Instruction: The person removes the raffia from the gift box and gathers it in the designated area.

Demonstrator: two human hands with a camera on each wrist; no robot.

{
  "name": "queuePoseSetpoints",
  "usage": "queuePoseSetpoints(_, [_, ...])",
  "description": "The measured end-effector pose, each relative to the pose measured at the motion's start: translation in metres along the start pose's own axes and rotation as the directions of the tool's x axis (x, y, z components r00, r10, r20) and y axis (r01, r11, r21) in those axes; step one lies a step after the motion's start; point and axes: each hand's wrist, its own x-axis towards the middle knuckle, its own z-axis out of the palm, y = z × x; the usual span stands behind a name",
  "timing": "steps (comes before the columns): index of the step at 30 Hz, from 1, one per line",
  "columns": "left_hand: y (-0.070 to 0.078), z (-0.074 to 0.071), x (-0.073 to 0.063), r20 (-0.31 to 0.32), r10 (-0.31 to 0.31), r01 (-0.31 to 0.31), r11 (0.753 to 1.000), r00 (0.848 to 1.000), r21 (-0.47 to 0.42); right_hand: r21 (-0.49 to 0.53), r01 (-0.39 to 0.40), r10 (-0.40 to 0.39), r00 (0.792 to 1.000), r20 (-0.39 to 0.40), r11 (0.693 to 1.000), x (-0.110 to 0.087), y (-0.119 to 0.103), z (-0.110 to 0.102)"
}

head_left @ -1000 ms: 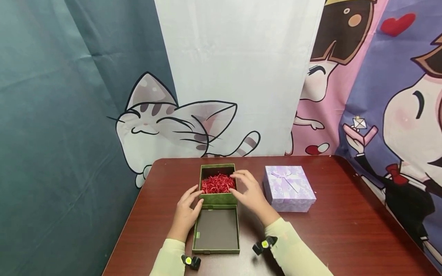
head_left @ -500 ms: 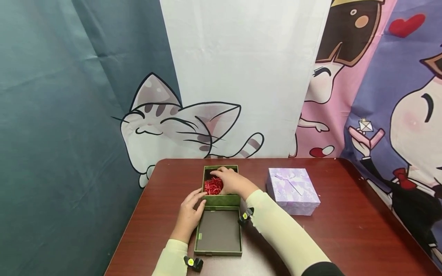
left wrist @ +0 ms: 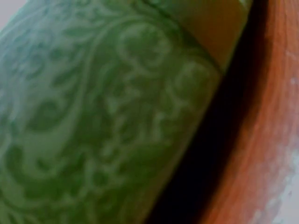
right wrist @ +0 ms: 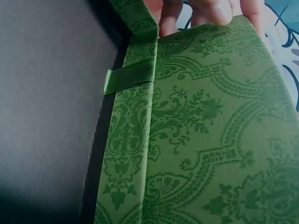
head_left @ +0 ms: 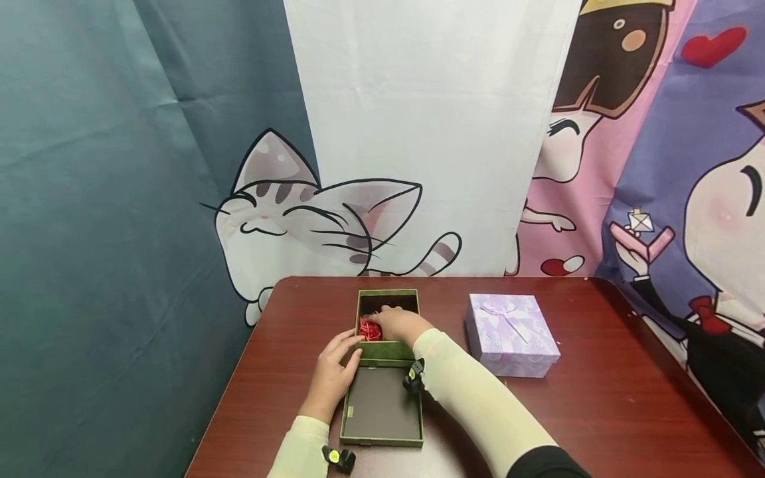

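A green patterned box (head_left: 391, 350) holds red shredded paper (head_left: 370, 330). My left hand (head_left: 330, 378) rests against the box's left side, its fingertips touching the rim near the front corner. Some of its fingers (right wrist: 216, 10) also show at the box's edge in the right wrist view. Inside the box, my right hand (head_left: 403, 325) grips the shredded paper from above; its thumb and part of its fingers are hidden. The open lid (head_left: 382, 408) lies in front with its dark inside up. Only a blurred green patterned wall (left wrist: 107, 112) and table appear in the left wrist view.
A lilac gift box (head_left: 510, 332) with a bow stands to the right. Everything sits on a reddish-brown wooden table (head_left: 597, 385). Printed curtains (head_left: 442, 133) hang behind its far edge.
My right hand has moved left from the box's right rim into the box and down onto the shredded paper, bunching it leftward. My left hand stays at the box's left side.
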Motion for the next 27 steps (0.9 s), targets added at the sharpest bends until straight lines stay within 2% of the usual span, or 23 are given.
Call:
queuePoseSetpoints(6, [-0.001,0.002,0.000,-0.023,0.028,-0.028,1.000,0.999,0.003,0.036,0.082,-0.081,0.996,-0.027,0.996,0.005,0.002,0.001])
queuePoseSetpoints(12, [0.000,0.001,-0.001,-0.036,0.045,-0.044,0.999,0.998,0.015,0.073,0.148,-0.139,0.984,-0.116,0.986,0.005,0.006,-0.003])
queuePoseSetpoints(20, [0.002,0.001,-0.001,-0.038,0.042,-0.041,0.999,0.998,0.030,0.111,0.165,-0.135,0.961,-0.240,0.980,-0.009,0.018,-0.035])
queuePoseSetpoints(23, [0.002,0.001,-0.001,-0.035,0.047,-0.046,0.998,0.998,0.030,0.142,0.174,-0.124,0.943,-0.308,0.974,-0.017,0.025,-0.050])
queuePoseSetpoints(27, [0.002,-0.001,-0.002,-0.032,0.044,-0.043,0.999,0.999,0.027,0.208,0.204,-0.099,0.899,-0.428,0.956,-0.030,0.038,-0.067])
